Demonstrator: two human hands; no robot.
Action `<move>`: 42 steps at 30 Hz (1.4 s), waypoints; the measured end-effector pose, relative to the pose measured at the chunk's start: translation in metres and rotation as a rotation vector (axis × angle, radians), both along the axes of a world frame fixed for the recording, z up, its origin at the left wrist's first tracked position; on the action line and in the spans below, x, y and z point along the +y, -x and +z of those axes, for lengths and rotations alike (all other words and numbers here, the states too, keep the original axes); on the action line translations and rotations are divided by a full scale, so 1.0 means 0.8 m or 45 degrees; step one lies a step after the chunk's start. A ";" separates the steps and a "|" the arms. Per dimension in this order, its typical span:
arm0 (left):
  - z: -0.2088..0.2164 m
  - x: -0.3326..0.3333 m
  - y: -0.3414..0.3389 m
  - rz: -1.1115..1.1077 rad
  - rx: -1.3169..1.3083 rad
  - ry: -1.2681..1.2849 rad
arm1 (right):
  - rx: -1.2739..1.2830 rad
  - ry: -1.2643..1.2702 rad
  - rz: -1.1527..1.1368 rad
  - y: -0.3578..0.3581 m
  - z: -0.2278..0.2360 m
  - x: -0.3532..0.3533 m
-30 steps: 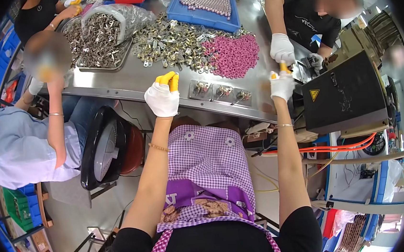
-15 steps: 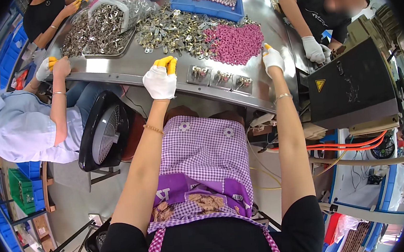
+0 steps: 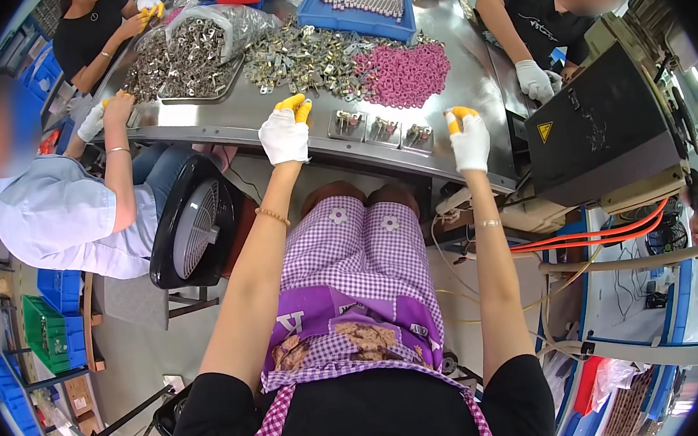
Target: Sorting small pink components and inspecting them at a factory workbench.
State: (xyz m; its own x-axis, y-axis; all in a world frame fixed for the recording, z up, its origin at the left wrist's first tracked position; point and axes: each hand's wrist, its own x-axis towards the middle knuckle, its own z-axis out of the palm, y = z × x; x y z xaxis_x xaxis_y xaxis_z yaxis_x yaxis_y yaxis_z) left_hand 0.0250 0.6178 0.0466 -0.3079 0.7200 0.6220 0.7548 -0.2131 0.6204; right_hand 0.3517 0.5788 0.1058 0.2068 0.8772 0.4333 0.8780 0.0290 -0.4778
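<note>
My left hand, in a white glove with yellow fingertips, is closed at the table's near edge, left of three small metal fixtures. Its fingers are pressed together, and anything in them is hidden. My right hand, gloved alike, hovers by the near edge to the right of the fixtures, fingers curled into a pinch; whatever it holds is too small to name. The left fixture, middle fixture and right fixture carry small metal parts. Beyond them lie a pile of pink rings and a heap of small metal pieces.
A blue tray with rows of pale parts stands at the back. More metal parts fill a bag and tray at left. Co-workers sit at left and across. A dark machine box stands at right, beside a person's gloved hand.
My right hand has drawn back from the pink rings toward the near edge, its fingers now curled. My left hand has shifted slightly right, and the whole view has moved a little.
</note>
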 end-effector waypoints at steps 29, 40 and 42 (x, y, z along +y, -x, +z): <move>0.121 -0.034 -0.182 -0.639 0.580 0.503 | 0.622 0.513 0.451 0.008 0.007 -0.011; 0.097 -0.020 -0.166 -0.546 0.852 0.399 | -0.195 0.185 0.404 0.027 0.032 -0.046; 0.100 -0.005 -0.136 -0.461 0.755 0.495 | -0.219 0.230 0.296 0.018 0.037 -0.037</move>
State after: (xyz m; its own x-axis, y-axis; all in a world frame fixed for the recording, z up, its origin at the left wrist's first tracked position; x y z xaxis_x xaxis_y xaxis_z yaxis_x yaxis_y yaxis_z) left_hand 0.1340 0.6137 0.1263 0.2904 0.9110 0.2928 0.9078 -0.3591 0.2168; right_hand 0.3371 0.5492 0.1357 -0.0703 0.9580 0.2781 0.9259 0.1663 -0.3391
